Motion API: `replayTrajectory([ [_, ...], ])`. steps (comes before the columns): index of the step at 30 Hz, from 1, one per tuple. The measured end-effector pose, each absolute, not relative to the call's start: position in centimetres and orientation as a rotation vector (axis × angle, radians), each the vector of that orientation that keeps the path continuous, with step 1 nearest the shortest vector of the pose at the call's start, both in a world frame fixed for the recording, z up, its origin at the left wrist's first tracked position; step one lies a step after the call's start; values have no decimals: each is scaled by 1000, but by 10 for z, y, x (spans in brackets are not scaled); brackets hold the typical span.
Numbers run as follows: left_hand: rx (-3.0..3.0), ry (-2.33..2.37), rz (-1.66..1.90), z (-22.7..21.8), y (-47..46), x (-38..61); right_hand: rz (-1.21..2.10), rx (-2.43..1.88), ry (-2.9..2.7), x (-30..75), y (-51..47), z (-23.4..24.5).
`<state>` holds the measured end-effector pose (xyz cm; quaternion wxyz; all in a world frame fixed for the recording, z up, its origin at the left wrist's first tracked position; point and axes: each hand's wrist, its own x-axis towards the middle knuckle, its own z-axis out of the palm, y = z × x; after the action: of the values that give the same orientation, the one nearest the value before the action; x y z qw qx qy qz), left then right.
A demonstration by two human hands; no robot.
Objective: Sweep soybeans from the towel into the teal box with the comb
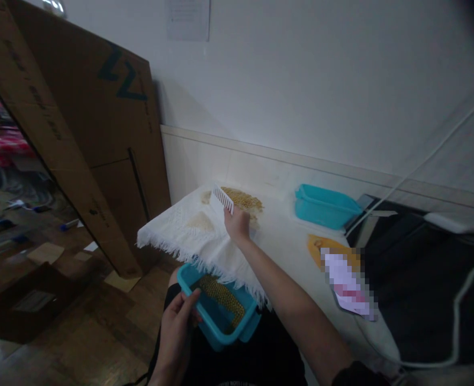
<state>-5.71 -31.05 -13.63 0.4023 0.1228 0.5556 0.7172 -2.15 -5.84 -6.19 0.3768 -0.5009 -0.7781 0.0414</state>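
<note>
My right hand [237, 223] reaches out over a white fringed towel [205, 236] and is closed on a white comb-like scraper [222, 198]. The scraper's toothed edge sits at the near side of a pile of small yellow-brown beans [243, 200] spread on the towel. My left hand [176, 327] grips the near rim of a teal plastic tub [221, 311] held below the towel's fringed edge, over my lap. The tub has a layer of the same beans in it.
A second teal tub [325, 205] stands further back on the white table. An orange item [321, 247] and a blurred-out card lie to the right. Large cardboard sheets [88, 134] lean against the wall at left. White cables [422, 161] cross a dark surface at right.
</note>
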Motion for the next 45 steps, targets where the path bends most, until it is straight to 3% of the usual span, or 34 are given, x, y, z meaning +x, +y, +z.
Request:
replayTrajectory([
  [18,273,1398,1823,-126,-309,-57,239,-1283,-1877,13,-43,-42],
  [32,221,1428,1896,-129,-312,-75,292,-1178,-1782,5,-56,-79],
  [45,247,1456,1900,-143,-312,-91,344,-1092,-1863,-3,-44,-66],
])
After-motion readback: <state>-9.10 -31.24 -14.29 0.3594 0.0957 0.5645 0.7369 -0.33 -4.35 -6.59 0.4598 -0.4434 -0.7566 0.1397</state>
